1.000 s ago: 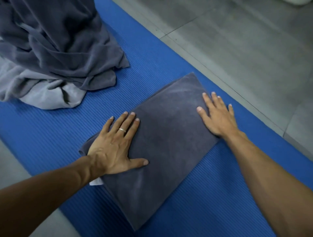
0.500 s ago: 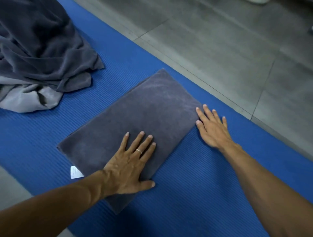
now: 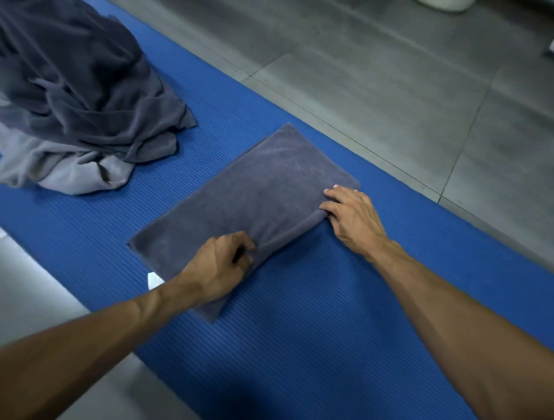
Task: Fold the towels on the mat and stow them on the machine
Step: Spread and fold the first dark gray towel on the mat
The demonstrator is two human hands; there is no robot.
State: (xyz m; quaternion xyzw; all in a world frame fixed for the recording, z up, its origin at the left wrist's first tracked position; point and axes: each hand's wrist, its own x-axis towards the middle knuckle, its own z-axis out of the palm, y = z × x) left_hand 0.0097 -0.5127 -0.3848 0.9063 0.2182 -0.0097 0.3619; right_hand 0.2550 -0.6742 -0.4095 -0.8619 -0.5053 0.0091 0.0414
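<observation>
A dark grey folded towel [image 3: 254, 192] lies as a flat rectangle in the middle of the blue mat [image 3: 314, 344]. My left hand [image 3: 218, 266] pinches its near long edge, fingers curled into the cloth. At the near right corner, my right hand [image 3: 350, 215] grips the same edge, and the cloth bunches slightly between the two hands. A small white label [image 3: 154, 280] sticks out from under the towel's near left end.
A heap of unfolded towels [image 3: 75, 99], dark grey over light grey, sits on the mat at the far left. Grey floor tiles [image 3: 419, 90] run along the mat's far side. A white object [image 3: 443, 3] peeks in at the top edge.
Both hands were lying flat, the left on the towel and the right beside it on the mat. They have now curled onto the towel's near edge, lifting it slightly.
</observation>
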